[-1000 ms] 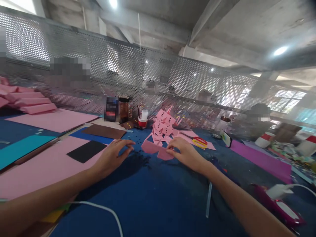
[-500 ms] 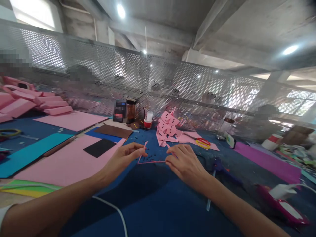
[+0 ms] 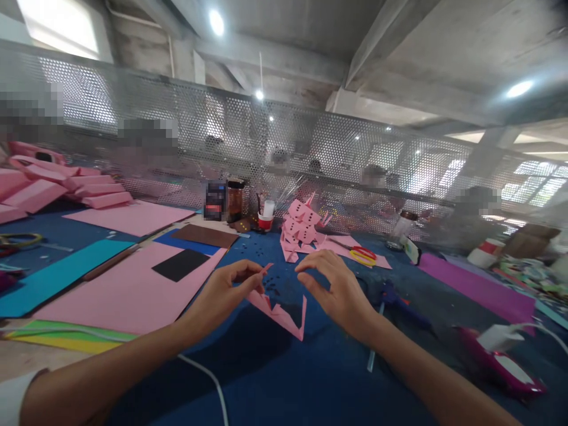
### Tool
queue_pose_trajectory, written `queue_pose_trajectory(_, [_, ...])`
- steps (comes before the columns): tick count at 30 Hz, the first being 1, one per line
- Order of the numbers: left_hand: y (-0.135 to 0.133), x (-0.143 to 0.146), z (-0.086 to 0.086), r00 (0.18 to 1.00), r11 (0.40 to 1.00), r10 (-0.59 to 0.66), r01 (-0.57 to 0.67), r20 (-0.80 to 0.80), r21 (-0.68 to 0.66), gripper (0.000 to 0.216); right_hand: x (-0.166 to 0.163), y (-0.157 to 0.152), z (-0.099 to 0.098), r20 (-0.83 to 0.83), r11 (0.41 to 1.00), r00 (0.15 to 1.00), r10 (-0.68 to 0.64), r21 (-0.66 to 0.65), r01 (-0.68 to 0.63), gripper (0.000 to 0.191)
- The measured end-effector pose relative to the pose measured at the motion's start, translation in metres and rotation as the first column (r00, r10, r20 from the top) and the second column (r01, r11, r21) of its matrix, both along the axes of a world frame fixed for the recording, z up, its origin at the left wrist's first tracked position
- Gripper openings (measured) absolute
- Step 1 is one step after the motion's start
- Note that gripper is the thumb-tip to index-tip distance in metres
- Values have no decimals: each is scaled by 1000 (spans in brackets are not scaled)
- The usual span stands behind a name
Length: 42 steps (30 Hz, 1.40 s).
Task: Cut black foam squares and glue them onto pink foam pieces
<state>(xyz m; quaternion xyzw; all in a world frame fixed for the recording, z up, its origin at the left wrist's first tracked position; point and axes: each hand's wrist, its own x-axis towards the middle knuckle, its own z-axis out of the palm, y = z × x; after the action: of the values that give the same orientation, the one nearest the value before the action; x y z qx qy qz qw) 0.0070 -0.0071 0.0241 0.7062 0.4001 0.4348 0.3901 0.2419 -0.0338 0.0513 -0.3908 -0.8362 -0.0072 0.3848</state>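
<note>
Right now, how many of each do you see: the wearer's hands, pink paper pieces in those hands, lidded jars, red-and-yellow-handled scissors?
Hands: 2 (left hand, right hand)
Held pink paper: 1
Lidded jars: 2 (brown jar, clear jar)
Scissors: 1
Total: 6

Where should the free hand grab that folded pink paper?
Probably pinch the folded pink paper gently by its upturned end, coming from the right. That thin flap stands up free; the left hand pinches the far end, and the right hand is nearby.
</note>
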Motion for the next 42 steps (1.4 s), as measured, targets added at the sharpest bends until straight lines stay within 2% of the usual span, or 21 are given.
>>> queue_pose_trajectory(7, [-2, 6, -3, 994, 989, -106, 108, 26, -102, 30, -9, 11, -9, -93, 988, 995, 44, -142, -57, 19])
queue_pose_trajectory(11, [-4, 9, 0, 994, 988, -106, 105, 1, -111, 29, -18, 19, -7, -81, 985, 995, 67, -153, -78, 12])
queue_pose_trajectory(20, [-3, 13, -6, 995, 999, -53, 54, -83, 7, 24, -21, 24, -7, -71, 982, 996, 54, -177, -66, 2])
queue_pose_trajectory(27, [-5, 24, -2, 993, 999, -40, 43, -109, 26, 20, -18, 21, -11, -8, 992, 1000, 15, -127, -16, 2])
queue_pose_trajectory(42, [-5, 22, -11, 992, 997, -13, 23, -129, 75, 22, -21, 21, -13, -5, 979, 999, 50, -198, -50, 2])
